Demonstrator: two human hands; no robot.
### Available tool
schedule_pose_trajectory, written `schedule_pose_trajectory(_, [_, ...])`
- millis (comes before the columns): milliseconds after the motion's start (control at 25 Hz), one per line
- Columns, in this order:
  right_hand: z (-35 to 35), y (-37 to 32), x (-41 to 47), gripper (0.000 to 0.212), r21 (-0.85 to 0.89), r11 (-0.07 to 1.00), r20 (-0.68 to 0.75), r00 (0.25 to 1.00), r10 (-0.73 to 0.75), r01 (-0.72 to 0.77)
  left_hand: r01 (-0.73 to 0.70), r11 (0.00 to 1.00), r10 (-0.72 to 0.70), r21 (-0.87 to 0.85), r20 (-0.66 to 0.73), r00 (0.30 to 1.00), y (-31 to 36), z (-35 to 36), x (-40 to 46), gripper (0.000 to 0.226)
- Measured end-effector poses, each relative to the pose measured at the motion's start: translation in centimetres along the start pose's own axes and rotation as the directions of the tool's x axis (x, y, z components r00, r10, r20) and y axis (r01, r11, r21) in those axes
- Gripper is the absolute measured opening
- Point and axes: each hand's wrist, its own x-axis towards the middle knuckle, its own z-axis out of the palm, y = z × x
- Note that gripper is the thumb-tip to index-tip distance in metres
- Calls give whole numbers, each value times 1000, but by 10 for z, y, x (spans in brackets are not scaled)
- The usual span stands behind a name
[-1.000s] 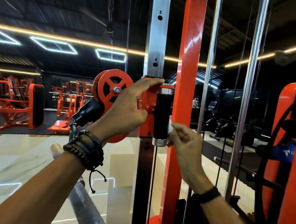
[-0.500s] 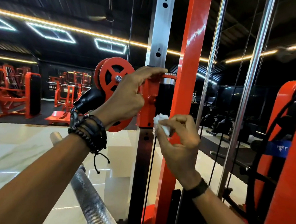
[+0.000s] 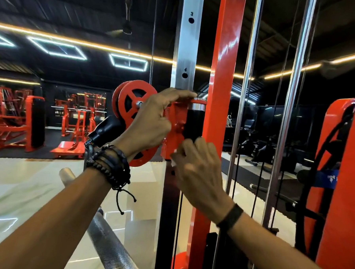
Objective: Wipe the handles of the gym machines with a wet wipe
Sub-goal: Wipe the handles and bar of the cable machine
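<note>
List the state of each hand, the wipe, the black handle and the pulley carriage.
Left hand: fingers rest on top of the orange pulley carriage, steadying it.
Right hand: curled round the lower end of the black handle, wipe underneath.
Wet wipe: mostly hidden, a white edge shows.
Black handle: upright.
Pulley carriage: sits just below hole 4 of the steel post.

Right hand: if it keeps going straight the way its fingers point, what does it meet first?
Most likely the black handle grip. The right hand, curled around the white wipe, already sits at the grip's lower end, apparently touching it, though depth is hard to judge here.
</note>
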Motion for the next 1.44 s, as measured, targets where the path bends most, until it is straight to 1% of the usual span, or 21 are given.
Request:
schedule_pose_trajectory(120, [-8,19,60,13,-25,996,-196,977,79,-86,-36,999,36,-2,-18,999,2,2,-2,60])
schedule_pose_trajectory(160, [-8,25,71,12,-4,994,-249,963,101,-106,-52,999,52,-7,-27,998,2,3,-2,59])
schedule_pose_trajectory(240, [-2,30,57,7,165,978,-294,940,174,-130,-52,999,51,-5,-33,998,1,4,-2,58])
schedule_pose_trajectory(280, [0,28,35,5,275,951,-286,932,222,-142,-38,999,38,0,-31,999,0,4,-2,61])
schedule_pose_trajectory(360, [1,12,-14,7,468,858,-235,905,354,-214,-11,1000,11,8,-40,999,-2,4,-2,69])
schedule_pose_trajectory(440, [5,6,-29,6,577,754,-182,852,492,-313,-9,1000,10,6,-49,999,-4,5,-2,73])
schedule_pose_trajectory(520, [9,21,-3,7,699,586,-106,752,651,-409,-28,1000,28,3,-53,998,-2,7,-2,73])
schedule_pose_trajectory(560, [12,30,15,9,752,496,-59,705,707,-434,-28,1000,29,3,-58,998,-1,7,-3,73])
schedule_pose_trajectory(600, [15,38,29,11,797,413,-11,674,738,-440,-21,1000,22,7,-67,998,-1,8,-3,72])
schedule_pose_trajectory(640, [18,43,38,11,834,349,26,664,747,-427,-13,1000,14,15,-73,997,-1,8,-4,71])
schedule_pose_trajectory(720, [24,38,26,10,868,267,92,664,742,-419,-17,1000,18,23,-72,997,-2,7,-3,72])
schedule_pose_trajectory(840, [16,16,-16,13,856,130,281,661,696,-501,-30,999,32,23,-79,996,-5,8,-2,73])
schedule_pose_trajectory(920, [9,23,-9,13,869,63,326,662,675,-491,-21,1000,23,16,-82,996,-5,11,-2,71])
schedule_pose_trajectory(1000, [9,45,25,12,887,22,320,647,692,-462,-21,1000,22,11,-87,996,-5,12,-2,69])
schedule_pose_trajectory(1120, [8,61,56,12,902,32,301,678,671,-432,-5,1000,7,22,-98,995,-4,12,-4,68])
schedule_pose_trajectory(1160, [9,61,47,13,885,43,331,693,641,-463,0,1000,2,20,-95,995,-3,12,-4,68])
schedule_pose_trajectory(1240, [10,53,15,14,814,35,473,698,537,-579,-1,1000,2,14,-96,995,-1,12,-4,68])
schedule_pose_trajectory(1280, [9,49,1,14,784,16,540,695,476,-620,-7,1000,8,16,-102,995,-1,12,-5,69])
schedule_pose_trajectory(1320, [9,49,-4,14,775,-19,574,691,440,-632,-12,1000,14,18,-106,994,-1,12,-5,69])
schedule_pose_trajectory(1360, [9,51,1,15,779,-51,580,686,440,-625,-16,1000,18,18,-106,994,-1,13,-4,69])
schedule_pose_trajectory(1440, [12,61,28,15,802,-114,558,669,491,-586,-18,1000,19,13,-107,994,-2,15,-5,68])
